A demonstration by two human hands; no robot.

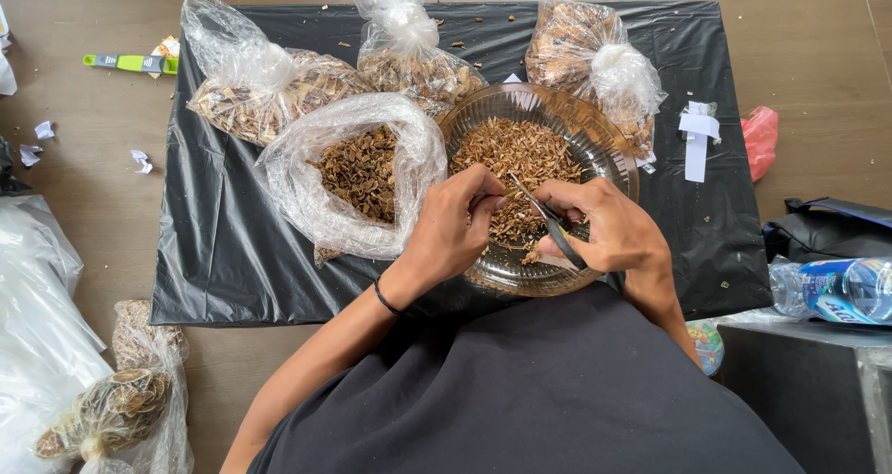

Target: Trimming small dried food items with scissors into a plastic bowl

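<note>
Head view: black plastic sheet [214,251] on the floor carries three knotted clear bags [269,84] of dried brown husks, one open bag [358,172] part full, and a ribbed glass bowl [609,149] heaped with cut bits, so trimming looks well along. Left hand [451,228] pinches a small dry piece; right hand [609,228] grips slim scissors [544,216], blades narrow.

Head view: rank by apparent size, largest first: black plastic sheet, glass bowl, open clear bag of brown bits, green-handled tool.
1. black plastic sheet, by far the largest.
2. glass bowl and open clear bag: look about alike, so I won't rank them.
3. green-handled tool, the smallest, lying on the floor at upper left.
</note>
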